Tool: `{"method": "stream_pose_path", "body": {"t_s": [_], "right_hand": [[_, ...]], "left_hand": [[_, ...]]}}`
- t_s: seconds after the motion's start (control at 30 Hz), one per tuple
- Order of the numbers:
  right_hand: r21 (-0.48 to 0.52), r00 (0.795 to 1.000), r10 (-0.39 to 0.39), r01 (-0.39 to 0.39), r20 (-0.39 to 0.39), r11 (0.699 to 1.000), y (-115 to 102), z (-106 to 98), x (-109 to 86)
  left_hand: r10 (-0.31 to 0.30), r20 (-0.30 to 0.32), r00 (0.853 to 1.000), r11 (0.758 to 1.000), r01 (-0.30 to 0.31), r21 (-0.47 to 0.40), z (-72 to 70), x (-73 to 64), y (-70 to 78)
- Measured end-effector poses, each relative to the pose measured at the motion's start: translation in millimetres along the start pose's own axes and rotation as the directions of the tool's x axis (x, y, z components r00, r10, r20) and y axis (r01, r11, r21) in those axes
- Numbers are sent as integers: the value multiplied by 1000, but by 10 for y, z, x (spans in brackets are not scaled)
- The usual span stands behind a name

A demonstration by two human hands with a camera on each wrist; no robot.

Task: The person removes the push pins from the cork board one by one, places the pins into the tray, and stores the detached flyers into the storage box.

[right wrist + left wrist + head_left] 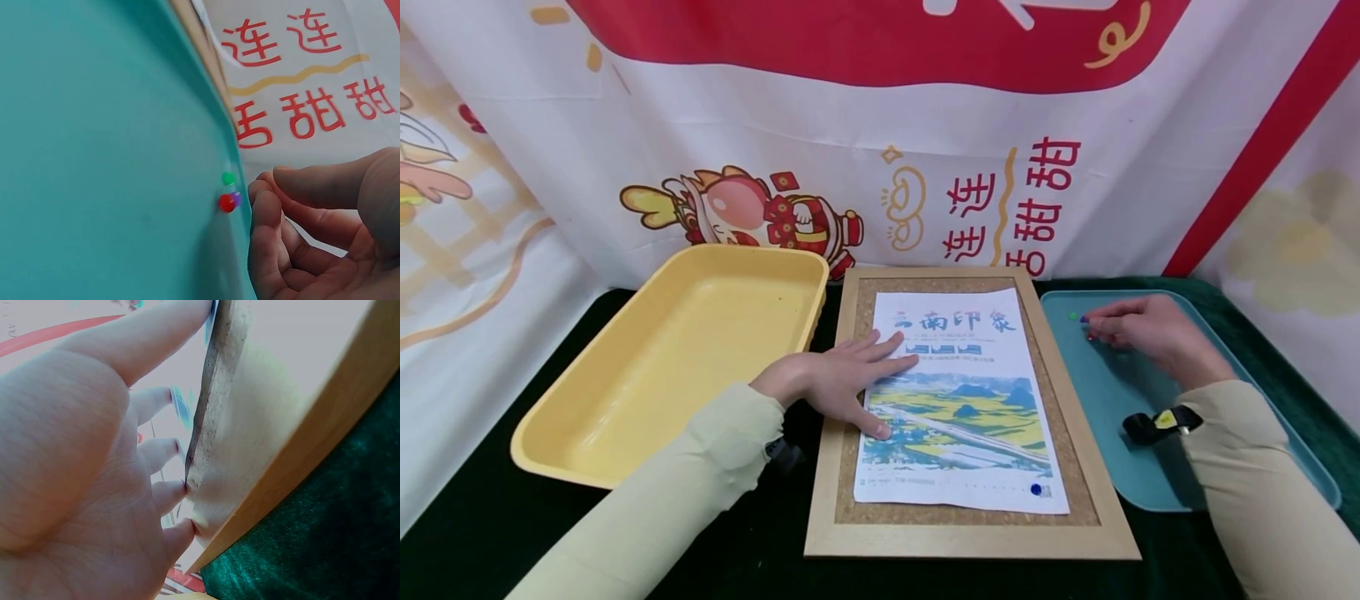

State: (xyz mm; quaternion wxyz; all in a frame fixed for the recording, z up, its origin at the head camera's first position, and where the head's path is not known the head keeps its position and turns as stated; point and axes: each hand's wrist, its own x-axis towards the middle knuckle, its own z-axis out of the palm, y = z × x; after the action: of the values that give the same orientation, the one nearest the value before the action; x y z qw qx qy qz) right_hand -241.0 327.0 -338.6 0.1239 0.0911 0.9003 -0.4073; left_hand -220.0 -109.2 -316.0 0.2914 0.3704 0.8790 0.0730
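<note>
My left hand [850,379] lies spread on the left part of a printed sheet [955,475], which rests on a framed corkboard [970,533]. A blue push pin [1036,490] stands near the sheet's lower right corner. Over the far part of a teal tray [1138,479], my right hand [1150,333] has its fingers curled, thumb against index finger. No held thing shows between the fingertips. Close by in the tray lie a green push pin [229,179], a red push pin [226,203] and a purple push pin [235,199].
A yellow tub [737,325] stands left of the corkboard, its right rim close to the frame. Dark green cloth [730,533] covers the table. Behind everything hangs a white printed curtain [850,117]. A black band [1161,425] is on the right wrist.
</note>
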Motion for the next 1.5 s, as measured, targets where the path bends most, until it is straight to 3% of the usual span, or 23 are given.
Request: {"method": "stream_pose_path", "body": {"t_s": [0.4,0.73,1.13,1.3,1.5], "right_hand": [[-13,998,-36,35,-42,999,-261,-11,-169],[-43,996,-91,92,20,995,-451,157,-329],[-66,982,-175,180,77,982,-456,374,-631],[-72,967,-228,238,117,969,-482,472,-768],[-38,930,-283,299,236,953,-452,578,-877]], "left_hand": [[-3,7,1000,1000,3,9,-22,8,17],[-8,7,1000,1000,8,10,-16,-19,9],[-8,9,1000,1000,8,15,-14,-4,5],[-15,10,1000,1000,15,18,-18,-8,5],[-16,9,1000,1000,16,21,-15,2,4]]}}
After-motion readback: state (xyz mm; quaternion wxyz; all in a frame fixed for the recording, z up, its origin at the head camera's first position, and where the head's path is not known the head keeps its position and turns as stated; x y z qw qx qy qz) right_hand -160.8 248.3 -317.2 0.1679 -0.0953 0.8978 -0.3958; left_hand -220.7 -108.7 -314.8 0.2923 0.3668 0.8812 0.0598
